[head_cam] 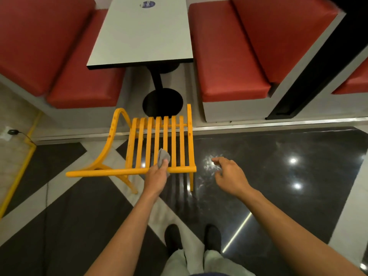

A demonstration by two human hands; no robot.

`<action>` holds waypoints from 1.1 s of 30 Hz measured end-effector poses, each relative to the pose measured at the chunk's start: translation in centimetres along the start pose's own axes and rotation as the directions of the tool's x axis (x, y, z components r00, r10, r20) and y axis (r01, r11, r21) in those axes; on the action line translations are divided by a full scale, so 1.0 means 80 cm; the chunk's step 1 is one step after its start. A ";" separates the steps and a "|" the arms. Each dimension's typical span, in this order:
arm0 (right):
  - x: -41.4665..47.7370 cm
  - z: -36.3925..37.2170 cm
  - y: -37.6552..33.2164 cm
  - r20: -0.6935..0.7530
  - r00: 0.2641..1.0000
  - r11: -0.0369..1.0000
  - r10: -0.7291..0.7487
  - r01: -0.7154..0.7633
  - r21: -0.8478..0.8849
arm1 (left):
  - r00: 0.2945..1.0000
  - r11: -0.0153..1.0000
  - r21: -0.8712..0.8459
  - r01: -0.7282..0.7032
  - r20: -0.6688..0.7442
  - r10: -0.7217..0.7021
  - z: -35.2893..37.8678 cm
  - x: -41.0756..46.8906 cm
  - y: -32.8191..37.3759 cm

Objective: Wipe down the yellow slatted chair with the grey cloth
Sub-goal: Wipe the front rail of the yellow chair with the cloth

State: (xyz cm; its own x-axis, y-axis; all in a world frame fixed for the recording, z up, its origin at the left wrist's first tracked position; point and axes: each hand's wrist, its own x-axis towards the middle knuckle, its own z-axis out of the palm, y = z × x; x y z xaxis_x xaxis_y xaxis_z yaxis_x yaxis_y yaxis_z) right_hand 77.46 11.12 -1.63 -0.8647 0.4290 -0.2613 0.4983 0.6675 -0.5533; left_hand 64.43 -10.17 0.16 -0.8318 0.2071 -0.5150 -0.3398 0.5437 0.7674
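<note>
The yellow slatted chair (pixel 148 142) stands on the floor just in front of me, its slats running away from me. My left hand (pixel 157 176) is shut on the grey cloth (pixel 163 157) and rests over the chair's near rail, with the cloth pressed onto the middle slats. To the right of the chair, my right hand (pixel 229 174) hovers over the dark floor with its fingers apart and nothing in it. It is not touching the chair.
A white table (pixel 143 34) on a black pedestal base (pixel 162 102) stands beyond the chair, between two red padded benches (pixel 229 56). A yellow pipe (pixel 20 170) runs along the left wall. My shoes (pixel 173 238) are on the glossy dark floor.
</note>
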 end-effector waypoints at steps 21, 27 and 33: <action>0.005 -0.020 0.033 0.032 0.999 0.999 -0.039 0.038 0.023 | 0.999 0.947 -0.321 0.004 -0.044 -0.019 0.075 -0.039 0.000; 0.003 -0.011 0.028 0.071 0.996 0.998 -0.057 0.055 0.033 | 0.999 0.984 -0.171 0.051 0.009 -0.050 0.102 -0.036 -0.015; 0.007 -0.016 0.024 0.064 0.996 0.998 -0.068 0.067 0.008 | 0.988 0.933 -0.336 0.133 0.124 -0.096 0.115 -0.035 0.015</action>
State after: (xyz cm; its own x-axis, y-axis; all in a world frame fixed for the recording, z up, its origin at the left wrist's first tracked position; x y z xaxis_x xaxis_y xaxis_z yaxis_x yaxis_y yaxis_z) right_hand 77.98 13.41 -1.82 -0.8988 0.3428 -0.2733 0.4383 0.6898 -0.5763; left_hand 70.39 -2.65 -1.00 -0.7343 0.2533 -0.6298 -0.5748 0.2615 0.7754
